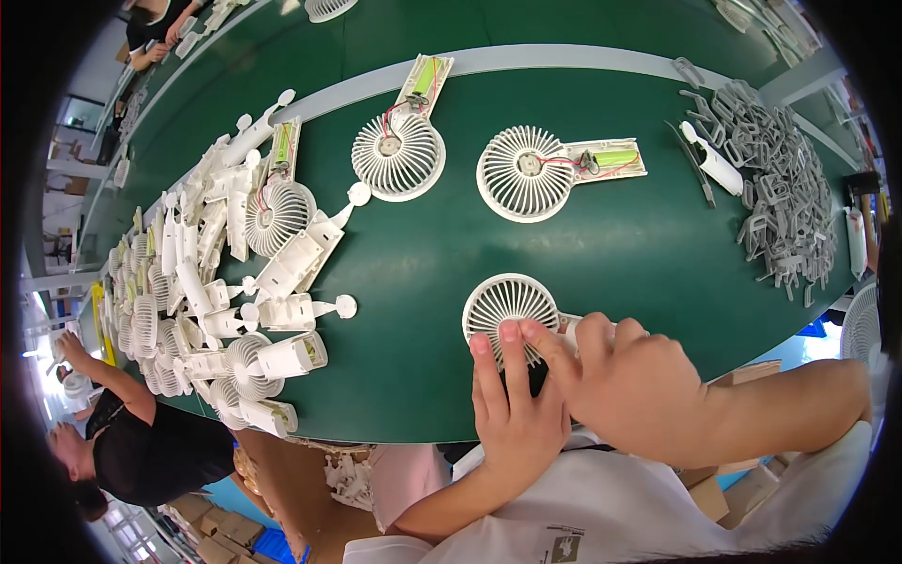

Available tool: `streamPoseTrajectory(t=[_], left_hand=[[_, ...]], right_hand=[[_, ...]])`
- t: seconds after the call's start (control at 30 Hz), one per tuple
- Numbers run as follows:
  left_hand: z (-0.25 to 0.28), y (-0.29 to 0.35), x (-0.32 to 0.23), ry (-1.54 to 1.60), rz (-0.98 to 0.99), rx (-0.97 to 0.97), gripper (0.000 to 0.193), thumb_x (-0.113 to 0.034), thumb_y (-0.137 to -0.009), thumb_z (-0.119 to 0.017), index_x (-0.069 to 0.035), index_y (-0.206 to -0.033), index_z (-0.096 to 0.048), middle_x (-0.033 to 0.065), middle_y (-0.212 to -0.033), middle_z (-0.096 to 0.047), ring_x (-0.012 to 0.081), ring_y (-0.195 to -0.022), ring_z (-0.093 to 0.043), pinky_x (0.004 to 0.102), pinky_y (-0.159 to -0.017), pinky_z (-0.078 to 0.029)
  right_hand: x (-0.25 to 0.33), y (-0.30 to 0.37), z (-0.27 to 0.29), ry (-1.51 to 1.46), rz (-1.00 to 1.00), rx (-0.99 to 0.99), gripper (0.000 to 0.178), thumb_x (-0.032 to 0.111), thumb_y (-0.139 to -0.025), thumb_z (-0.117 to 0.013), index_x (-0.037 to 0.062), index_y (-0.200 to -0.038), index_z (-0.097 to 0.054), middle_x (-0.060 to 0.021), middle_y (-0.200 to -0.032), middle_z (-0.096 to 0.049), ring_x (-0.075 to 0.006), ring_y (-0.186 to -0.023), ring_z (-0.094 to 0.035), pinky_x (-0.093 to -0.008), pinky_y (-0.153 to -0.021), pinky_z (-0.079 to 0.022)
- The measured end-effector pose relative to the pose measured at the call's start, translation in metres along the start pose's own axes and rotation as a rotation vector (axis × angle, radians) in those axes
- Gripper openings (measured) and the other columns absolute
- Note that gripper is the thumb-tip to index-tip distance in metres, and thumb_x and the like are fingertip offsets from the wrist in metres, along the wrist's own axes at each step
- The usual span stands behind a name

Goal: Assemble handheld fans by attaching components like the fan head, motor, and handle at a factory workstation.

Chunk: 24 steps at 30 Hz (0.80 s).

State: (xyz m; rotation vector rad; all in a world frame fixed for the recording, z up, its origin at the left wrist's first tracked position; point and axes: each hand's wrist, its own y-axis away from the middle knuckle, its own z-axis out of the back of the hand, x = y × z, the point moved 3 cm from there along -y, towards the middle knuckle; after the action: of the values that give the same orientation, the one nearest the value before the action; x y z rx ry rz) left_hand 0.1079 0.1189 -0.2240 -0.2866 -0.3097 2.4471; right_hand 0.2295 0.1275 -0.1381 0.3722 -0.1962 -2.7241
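A white handheld fan lies near the table's front edge, its round slatted grille to the left and its handle pointing right. My left hand rests on the lower part of the grille, fingers stretched out over the slats. Over the handle, my right hand is curled, with its index finger reaching onto the grille beside the left fingertips. The right hand hides most of the handle. Beyond them lie two opened fans, a right one and a left one, each showing a green battery and red wires.
Many white fan parts are heaped along the left of the green table. At the right is a pile of grey clips, beside a white handle piece and a thin dark tool. A person works at the left.
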Motion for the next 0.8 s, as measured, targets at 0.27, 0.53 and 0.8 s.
streamPoseTrajectory(t=[0.27,0.53,0.8], left_hand=[[0.042,-0.002,0.047,0.590,-0.082,0.110,0.032,-0.019,-0.085,-0.076,-0.001,-0.111,-0.067,0.0330,-0.145,-0.047,0.0546,-0.135,-0.045,0.0565,-0.108,-0.043],[0.039,-0.061,0.051,0.369,-0.318,0.085,0.041,-0.024,-0.086,-0.078,-0.012,-0.124,-0.071,0.0031,-0.137,-0.064,0.0396,-0.133,-0.053,0.0525,-0.106,-0.041],[0.038,-0.079,0.042,0.430,-0.379,0.178,0.037,-0.014,-0.076,-0.083,-0.016,-0.112,-0.077,-0.0003,-0.129,-0.067,0.0431,-0.124,-0.055,0.0456,-0.097,-0.053]], right_hand=[[-0.028,0.011,0.009,-0.529,-0.078,-0.151,0.066,0.015,-0.077,-0.076,0.0018,-0.138,-0.054,-0.0209,-0.116,-0.058,-0.0321,-0.092,-0.062,-0.0371,-0.082,-0.053],[-0.017,0.025,-0.020,-0.674,-0.287,-0.218,0.052,0.011,-0.072,-0.081,-0.0016,-0.120,-0.063,-0.0144,-0.114,-0.065,-0.0310,-0.102,-0.065,-0.0410,-0.087,-0.053],[-0.017,0.025,-0.029,-0.766,-0.330,-0.327,0.040,0.009,-0.078,-0.076,-0.0060,-0.114,-0.066,-0.0160,-0.108,-0.069,-0.0281,-0.094,-0.068,-0.0359,-0.078,-0.059]])
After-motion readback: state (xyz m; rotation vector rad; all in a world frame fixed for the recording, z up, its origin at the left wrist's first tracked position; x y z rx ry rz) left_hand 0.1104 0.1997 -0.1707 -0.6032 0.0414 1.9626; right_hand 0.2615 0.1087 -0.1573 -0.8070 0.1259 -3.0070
